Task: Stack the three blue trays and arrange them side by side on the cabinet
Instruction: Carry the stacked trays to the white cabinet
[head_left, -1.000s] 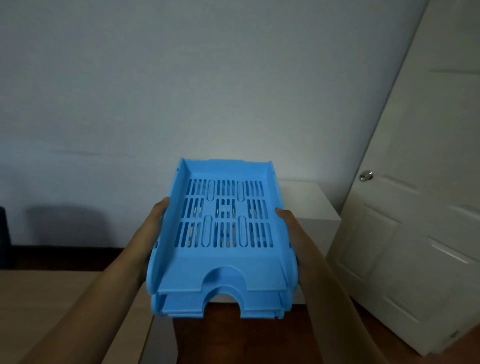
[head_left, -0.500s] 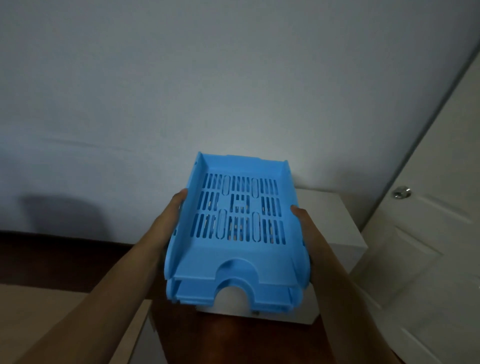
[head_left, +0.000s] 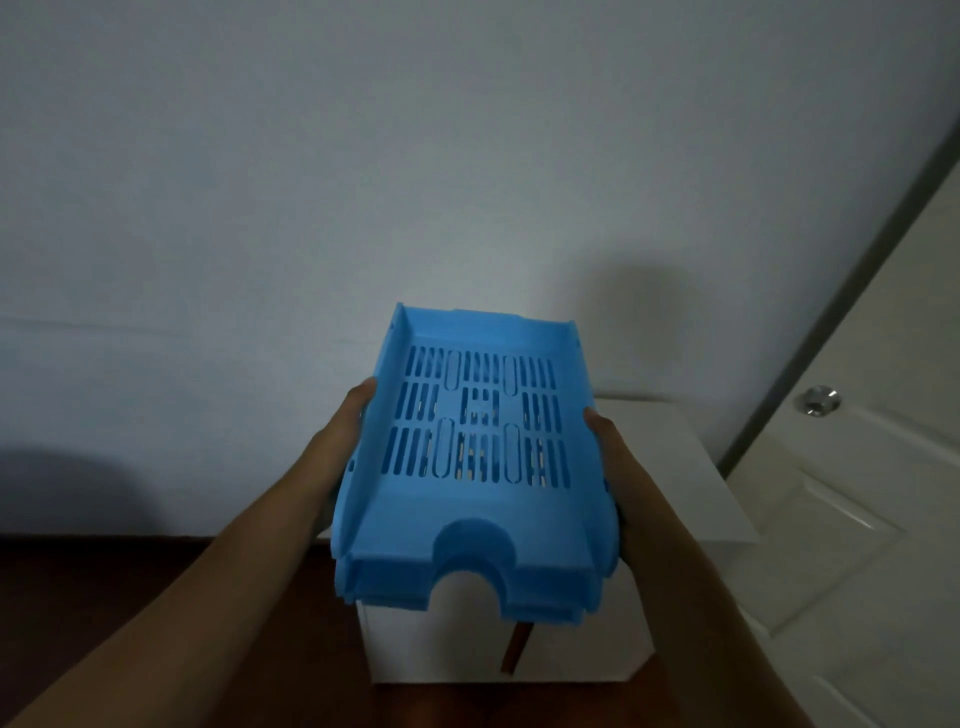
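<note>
Your L hand (head_left: 340, 441) and R hand (head_left: 610, 457) clamp the stacked blue trays (head_left: 475, 467) at 9 and 3 o'clock, fingers pressed to side walls. Stack is held in air over the white cabinet (head_left: 691, 483). Door (head_left: 857, 467) at 3 o'clock.

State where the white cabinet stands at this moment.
In the head view the white cabinet sits low and right of centre against the wall, left of the door, directly behind and below the stacked blue trays.
</note>
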